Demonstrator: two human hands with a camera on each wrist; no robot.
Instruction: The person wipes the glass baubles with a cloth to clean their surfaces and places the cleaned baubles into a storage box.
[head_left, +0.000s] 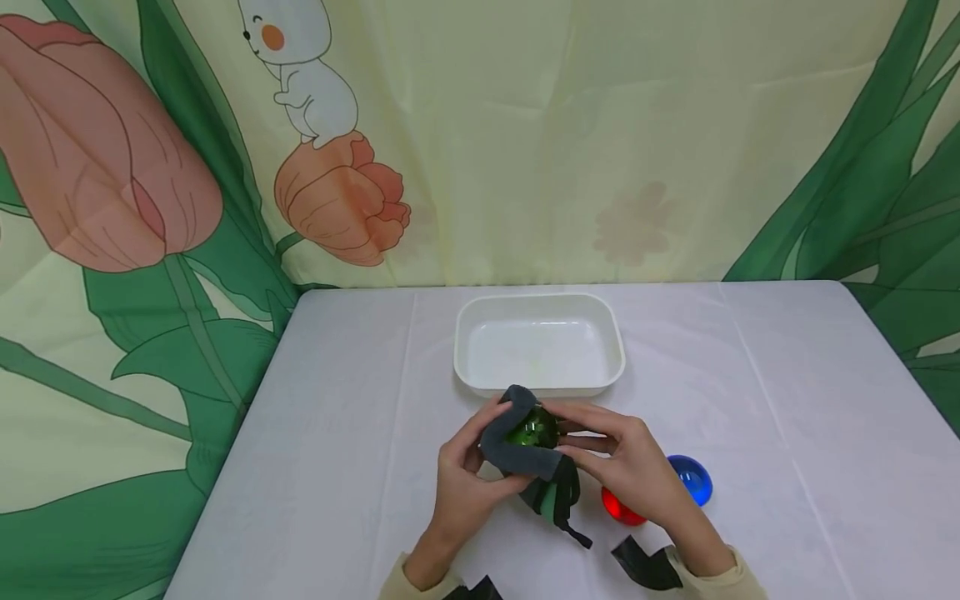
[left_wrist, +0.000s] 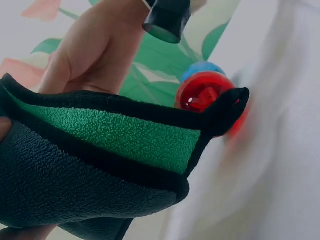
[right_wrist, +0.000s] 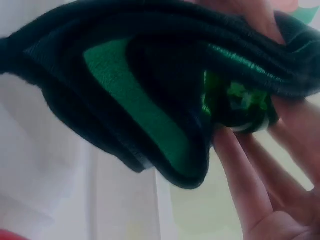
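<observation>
My left hand [head_left: 472, 479] grips a folded cloth [head_left: 517, 446], dark grey with a green inner face, black edging and a hanging loop. Within its fold sits a shiny transparent green piece [head_left: 536, 429], rounded in outline. The fingers and thumb of my right hand [head_left: 618, 454] pinch that green piece from the right. In the right wrist view the green piece [right_wrist: 242, 102] shows between the cloth [right_wrist: 120, 80] and the fingertips [right_wrist: 225, 142]. The left wrist view shows the cloth's green face [left_wrist: 125, 140]; the green piece is hidden there.
A white rectangular dish [head_left: 540, 346] stands behind the hands on the white-covered table [head_left: 330, 467]. Beneath and beside the right forearm lie a red round piece [head_left: 622, 507] and a blue bowl-like piece [head_left: 692, 479]. A printed curtain [head_left: 525, 142] hangs behind the table.
</observation>
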